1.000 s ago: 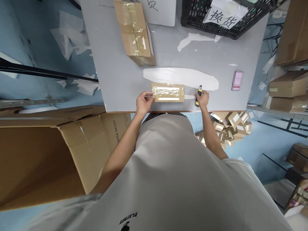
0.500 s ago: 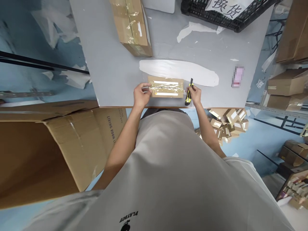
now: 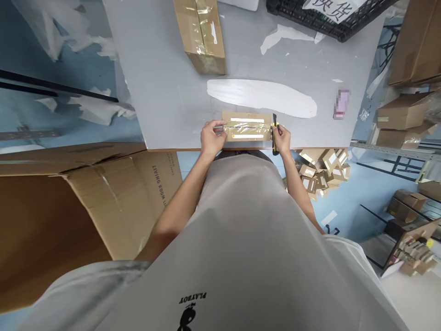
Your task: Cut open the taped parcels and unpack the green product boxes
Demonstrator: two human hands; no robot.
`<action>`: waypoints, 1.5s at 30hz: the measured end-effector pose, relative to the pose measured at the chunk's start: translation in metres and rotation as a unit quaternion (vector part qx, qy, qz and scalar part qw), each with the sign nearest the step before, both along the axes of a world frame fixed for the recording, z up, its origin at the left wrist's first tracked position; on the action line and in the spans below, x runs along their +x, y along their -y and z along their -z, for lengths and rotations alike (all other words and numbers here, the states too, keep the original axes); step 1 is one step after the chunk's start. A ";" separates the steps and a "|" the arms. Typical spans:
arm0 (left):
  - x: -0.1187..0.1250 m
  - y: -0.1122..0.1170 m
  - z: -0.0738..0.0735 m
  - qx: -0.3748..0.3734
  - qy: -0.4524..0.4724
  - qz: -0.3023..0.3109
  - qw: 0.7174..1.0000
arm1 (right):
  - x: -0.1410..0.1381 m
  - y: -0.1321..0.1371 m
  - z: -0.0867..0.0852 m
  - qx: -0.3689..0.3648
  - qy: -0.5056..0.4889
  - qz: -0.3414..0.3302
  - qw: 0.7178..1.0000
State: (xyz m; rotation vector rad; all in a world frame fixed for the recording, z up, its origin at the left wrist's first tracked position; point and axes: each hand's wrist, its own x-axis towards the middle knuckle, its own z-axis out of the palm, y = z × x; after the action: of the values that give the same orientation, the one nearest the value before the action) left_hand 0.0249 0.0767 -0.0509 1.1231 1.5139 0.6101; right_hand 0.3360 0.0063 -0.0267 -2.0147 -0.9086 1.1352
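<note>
A small taped cardboard box [image 3: 247, 126] lies near the front edge of the grey table [image 3: 172, 110], with two white strips on its top. My left hand [image 3: 212, 138] grips its left end, thumb and fingers closed on the cardboard. At the box's right end, my right hand [image 3: 282, 139] is closed around a yellow and black utility knife [image 3: 274, 133], held nearly upright in view beside the box. Whether a blade sticks out is too small to tell. Just beyond the box lies a long white sheet [image 3: 262, 97].
A larger taped carton [image 3: 203, 39] stands at the back left of the table. A black crate [image 3: 310, 23] with a handwritten paper is at the back right, a blurred pink item [image 3: 342, 105] on the right. A big open carton [image 3: 113, 197] stands lower left; several boxes [image 3: 324, 172] lie on the floor.
The view has shifted slightly, moving the table things in frame. The utility knife has turned more upright and come closer to the box's right end. My left hand keeps its hold.
</note>
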 end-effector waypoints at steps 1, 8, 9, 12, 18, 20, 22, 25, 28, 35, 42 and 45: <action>-0.002 0.002 0.002 0.005 -0.006 0.005 1.000 | -0.003 0.003 -0.004 -0.009 0.013 0.002 1.000; -0.009 0.005 0.013 0.055 0.025 0.054 0.997 | -0.023 -0.009 -0.078 -0.047 0.237 -0.194 0.951; -0.010 0.005 0.014 0.056 0.033 0.060 0.996 | -0.030 -0.016 -0.088 -0.056 0.255 -0.244 0.934; -0.011 0.003 0.016 0.052 0.050 0.073 0.995 | -0.061 -0.041 -0.110 -0.084 0.285 -0.391 0.871; -0.007 0.004 0.029 0.063 0.100 0.052 0.992 | -0.115 -0.076 -0.120 -0.142 0.343 -0.548 0.750; -0.004 0.004 0.034 0.065 0.108 0.045 0.991 | -0.122 -0.081 -0.122 -0.159 0.361 -0.563 0.727; -0.002 0.003 0.037 0.064 0.109 0.044 0.991 | -0.126 -0.084 -0.125 -0.171 0.375 -0.570 0.711; 0.000 0.003 0.039 0.068 0.125 0.043 0.989 | -0.129 -0.085 -0.128 -0.186 0.392 -0.572 0.696; 0.001 0.003 0.039 0.079 0.150 0.037 0.985 | -0.130 -0.085 -0.128 -0.192 0.403 -0.570 0.690; 0.002 0.000 0.040 0.087 0.163 0.050 0.981 | -0.132 -0.089 -0.123 -0.167 0.426 -0.573 0.680; 0.003 -0.001 0.053 0.082 0.159 0.058 0.982 | -0.139 -0.100 -0.132 -0.181 0.426 -0.594 0.658; 0.003 -0.002 0.056 0.090 0.176 0.063 0.978 | -0.143 -0.103 -0.136 -0.184 0.427 -0.604 0.647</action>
State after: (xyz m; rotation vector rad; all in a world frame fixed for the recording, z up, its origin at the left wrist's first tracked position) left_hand 0.0282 0.0788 -0.1068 1.1679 1.0931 0.8239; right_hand 0.1930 0.1093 0.1095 -2.1721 -3.0451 0.8625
